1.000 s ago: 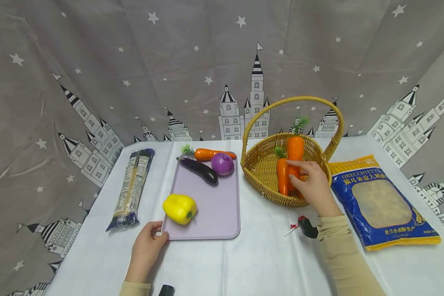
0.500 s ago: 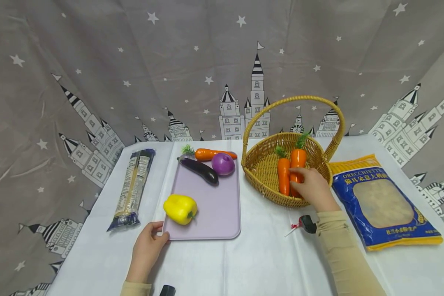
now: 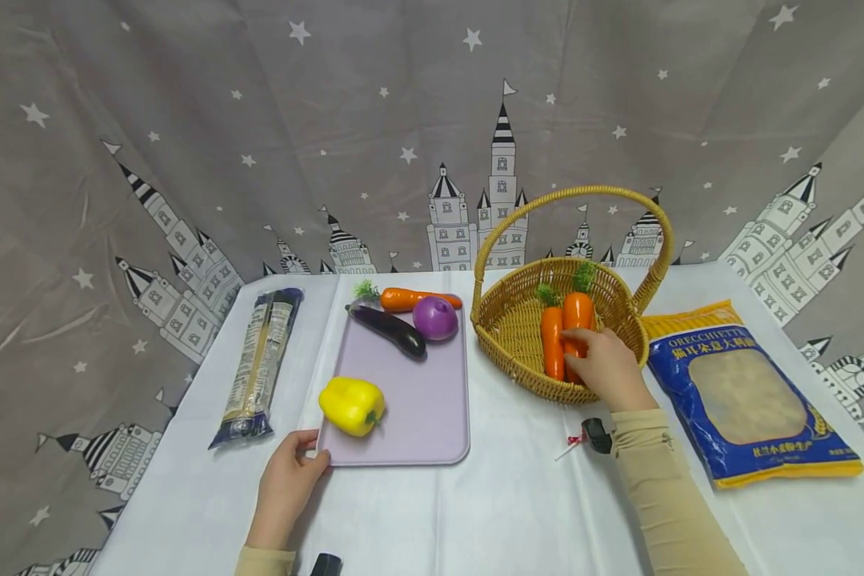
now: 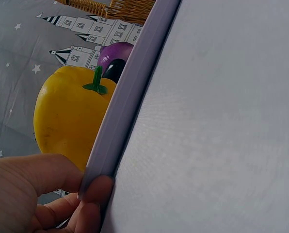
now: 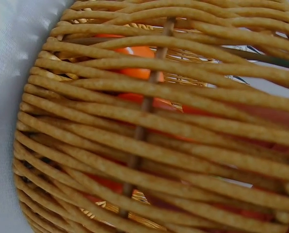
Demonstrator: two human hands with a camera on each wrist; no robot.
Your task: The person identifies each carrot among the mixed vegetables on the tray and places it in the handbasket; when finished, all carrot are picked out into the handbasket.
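My left hand (image 3: 286,484) pinches the near-left corner of a lilac tray (image 3: 426,420); the left wrist view shows thumb and fingers on its rim. A yellow bell pepper (image 3: 350,406), a dark eggplant (image 3: 389,330), a purple onion (image 3: 435,318) and a carrot (image 3: 412,300) lie on the tray, the carrot along its far edge. Inside a wicker basket (image 3: 511,370), my right hand (image 3: 610,370) holds a thick orange carrot (image 3: 579,310) by its lower part. A thinner carrot (image 3: 552,344) lies just left of it. In the right wrist view, basket weave (image 5: 86,121) hides most of the hand.
A long packet of pasta (image 3: 258,368) lies left of the tray. To the basket's right is a blue and yellow orecchiette bag (image 3: 749,392). A lollipop (image 3: 576,440) lies before the basket, whose tall handle (image 3: 583,192) arches over it. A patterned curtain (image 3: 374,120) hangs behind.
My right hand has lowered the thick carrot into the basket and shifted it slightly right, away from the thinner one. The left hand has stayed at the tray corner.
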